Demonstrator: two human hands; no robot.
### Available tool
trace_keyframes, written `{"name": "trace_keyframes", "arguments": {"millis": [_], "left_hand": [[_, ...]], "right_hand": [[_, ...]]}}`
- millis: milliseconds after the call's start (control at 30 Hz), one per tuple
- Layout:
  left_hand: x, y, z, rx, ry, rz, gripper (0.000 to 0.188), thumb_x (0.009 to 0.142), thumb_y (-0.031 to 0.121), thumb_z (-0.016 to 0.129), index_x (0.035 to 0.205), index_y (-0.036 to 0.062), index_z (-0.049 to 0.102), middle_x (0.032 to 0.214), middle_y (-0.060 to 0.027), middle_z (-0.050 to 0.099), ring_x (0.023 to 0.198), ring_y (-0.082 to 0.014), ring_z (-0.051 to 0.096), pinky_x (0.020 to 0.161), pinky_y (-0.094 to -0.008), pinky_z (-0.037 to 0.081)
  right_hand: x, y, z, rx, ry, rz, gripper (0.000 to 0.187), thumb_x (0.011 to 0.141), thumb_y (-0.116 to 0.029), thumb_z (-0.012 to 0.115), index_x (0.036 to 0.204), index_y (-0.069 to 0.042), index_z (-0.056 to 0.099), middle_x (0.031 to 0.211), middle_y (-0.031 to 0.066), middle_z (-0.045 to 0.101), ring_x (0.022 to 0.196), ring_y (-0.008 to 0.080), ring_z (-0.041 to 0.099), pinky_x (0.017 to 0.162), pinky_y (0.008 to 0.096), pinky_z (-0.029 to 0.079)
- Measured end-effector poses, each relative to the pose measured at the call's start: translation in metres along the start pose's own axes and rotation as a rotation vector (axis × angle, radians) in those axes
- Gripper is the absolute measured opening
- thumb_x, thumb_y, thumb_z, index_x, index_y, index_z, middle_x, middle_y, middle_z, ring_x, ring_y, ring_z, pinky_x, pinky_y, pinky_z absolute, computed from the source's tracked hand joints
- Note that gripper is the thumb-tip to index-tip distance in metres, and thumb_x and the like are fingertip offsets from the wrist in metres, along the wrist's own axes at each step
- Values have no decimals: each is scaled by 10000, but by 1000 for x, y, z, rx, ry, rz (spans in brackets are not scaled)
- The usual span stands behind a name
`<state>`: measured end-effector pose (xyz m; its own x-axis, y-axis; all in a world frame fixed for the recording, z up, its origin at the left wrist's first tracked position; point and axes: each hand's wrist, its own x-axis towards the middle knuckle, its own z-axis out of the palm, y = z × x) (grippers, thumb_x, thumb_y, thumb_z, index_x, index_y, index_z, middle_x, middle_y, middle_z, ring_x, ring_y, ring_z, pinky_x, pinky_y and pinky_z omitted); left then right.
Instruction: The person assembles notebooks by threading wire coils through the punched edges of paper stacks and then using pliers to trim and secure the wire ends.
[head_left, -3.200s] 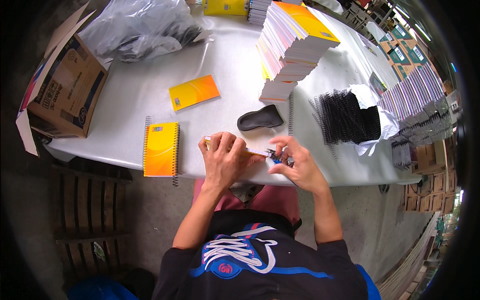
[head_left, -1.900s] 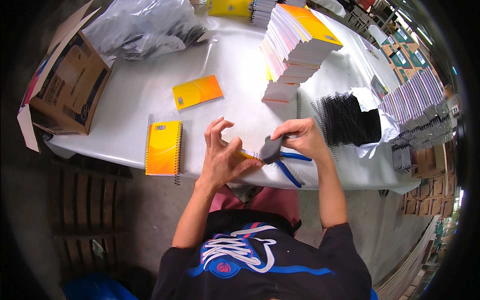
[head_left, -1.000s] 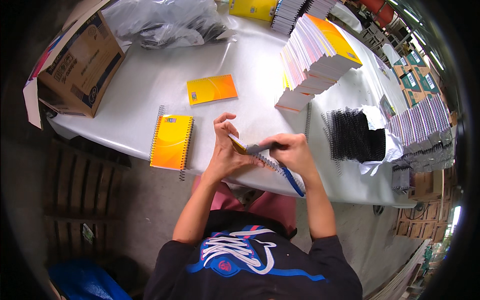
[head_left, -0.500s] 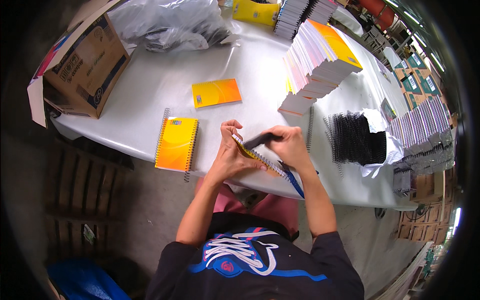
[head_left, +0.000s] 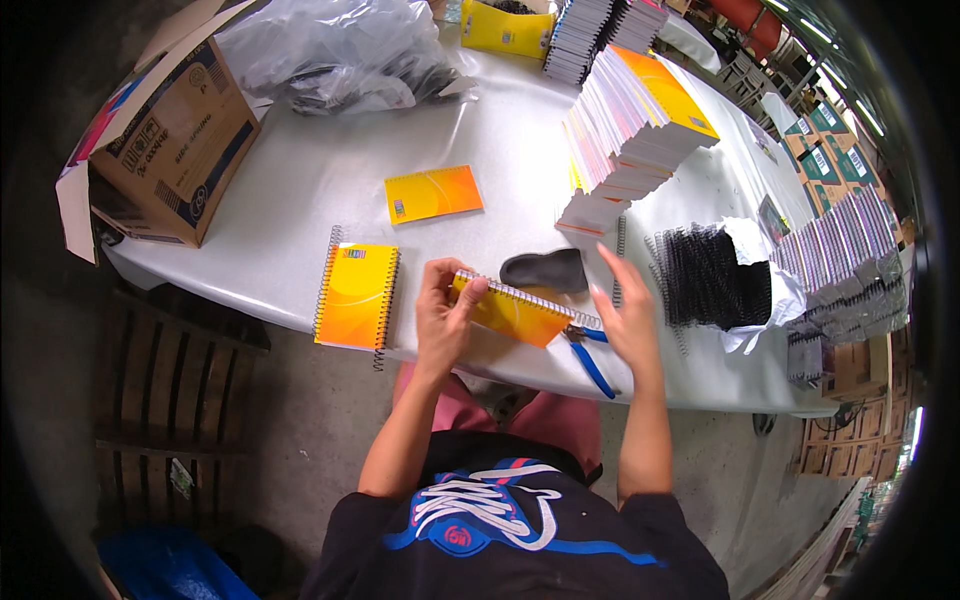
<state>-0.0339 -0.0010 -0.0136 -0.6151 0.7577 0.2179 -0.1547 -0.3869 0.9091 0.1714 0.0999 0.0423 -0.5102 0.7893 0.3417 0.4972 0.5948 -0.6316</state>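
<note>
Pinching the yellow-orange notebook (head_left: 512,312) between thumb and fingers, your left hand (head_left: 445,312) holds it tilted above the near side of the white-covered table (head_left: 300,190). Your right hand (head_left: 630,312) has let go of the dark curved pad (head_left: 545,271), which now lies just beyond the notebook; that hand is spread wide and appears empty. The spiral coil (head_left: 588,320) seems to run along the notebook's upper edge, jutting past its right corner, so the threading looks to have reached across. The blue-handled pliers (head_left: 594,368) lie just beside that end.

Notebook (head_left: 522,314) partly behind left hand (head_left: 443,318)
</note>
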Motion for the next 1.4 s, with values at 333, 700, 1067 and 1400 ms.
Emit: {"name": "trace_keyframes", "arguments": {"millis": [333, 700, 1067, 1400], "left_hand": [[-17, 36, 25, 433, 138, 548, 712, 687, -9, 792, 1294, 16, 420, 823, -59, 667, 780, -127, 585, 779, -259, 450], [-17, 33, 21, 661, 164, 892, 750, 714, -49, 738, 1349, -6, 342, 889, -52, 713, 626, -171, 546, 600, -271, 435], [-20, 24, 16, 682, 169, 972, 723, 753, -29, 717, 1358, 20, 324, 909, -88, 705, 658, -176, 580, 627, -278, 431], [-20, 75, -21, 95, 475, 327, 418, 940, 42, 509, 1316, 38, 328, 1126, -68, 465, 992, -123, 519, 880, -242, 429]], "right_hand": [[-107, -7, 24, -135, 178, 162, 400, 877, -255, 594, 1267, -174, 553, 1091, 139, 487, 994, 304, 483, 927, 454, 355], [-53, -103, 6, -74, 53, -167, 359, 871, -330, 599, 1202, -192, 615, 1098, 121, 510, 1021, 279, 496, 927, 461, 318], [-65, -85, 21, 1472, -607, 500, 470, 991, -348, 405, 1358, -57, 356, 1018, 98, 569, 853, 146, 582, 698, 265, 486], [-71, -28, 19, -680, -124, 178, 476, 885, -289, 576, 1333, -178, 460, 1201, 160, 479, 1129, 327, 465, 990, 447, 322]]}}
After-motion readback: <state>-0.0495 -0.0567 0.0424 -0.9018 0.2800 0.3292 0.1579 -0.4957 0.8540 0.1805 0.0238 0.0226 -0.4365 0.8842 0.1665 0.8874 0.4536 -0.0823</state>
